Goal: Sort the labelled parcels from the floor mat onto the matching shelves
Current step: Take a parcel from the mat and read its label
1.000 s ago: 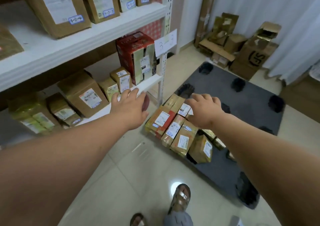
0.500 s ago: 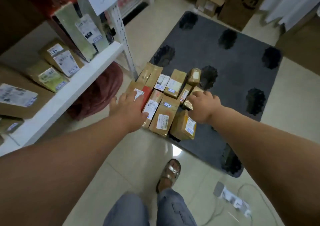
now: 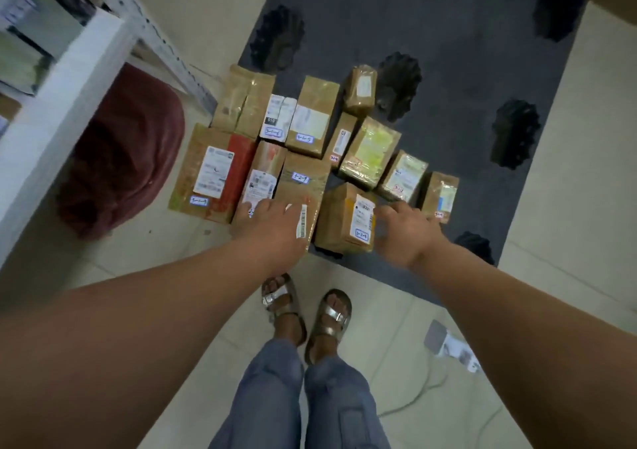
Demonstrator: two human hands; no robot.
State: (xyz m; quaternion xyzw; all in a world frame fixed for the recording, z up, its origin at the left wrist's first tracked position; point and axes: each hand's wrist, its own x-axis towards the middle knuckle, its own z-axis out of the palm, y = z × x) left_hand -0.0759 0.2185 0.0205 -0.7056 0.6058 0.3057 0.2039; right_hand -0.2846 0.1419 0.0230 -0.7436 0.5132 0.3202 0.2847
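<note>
Several brown taped parcels with handwritten number labels lie packed together on the near left corner of the dark grey floor mat (image 3: 448, 69). My left hand (image 3: 272, 222) reaches down with its fingers stretched and rests on the near end of the parcel labelled 3-2-9 (image 3: 303, 183) and the narrow parcel (image 3: 263, 172) to its left. My right hand (image 3: 403, 229) hangs loosely curled beside the right edge of a small parcel labelled 3-2-8 (image 3: 341, 221), thumb at its side. Neither hand holds anything.
The white shelf (image 3: 69, 97) and its perforated post (image 3: 165, 45) stand at the left, with a dark red bag (image 3: 127, 152) on the floor under it. My sandalled feet (image 3: 306, 310) are on the tiles just short of the mat. A power strip (image 3: 448, 345) and cable lie at the right.
My view has tilted from the shelf down to the mat. Both hands have dropped onto the near parcels, the left opening flat over them.
</note>
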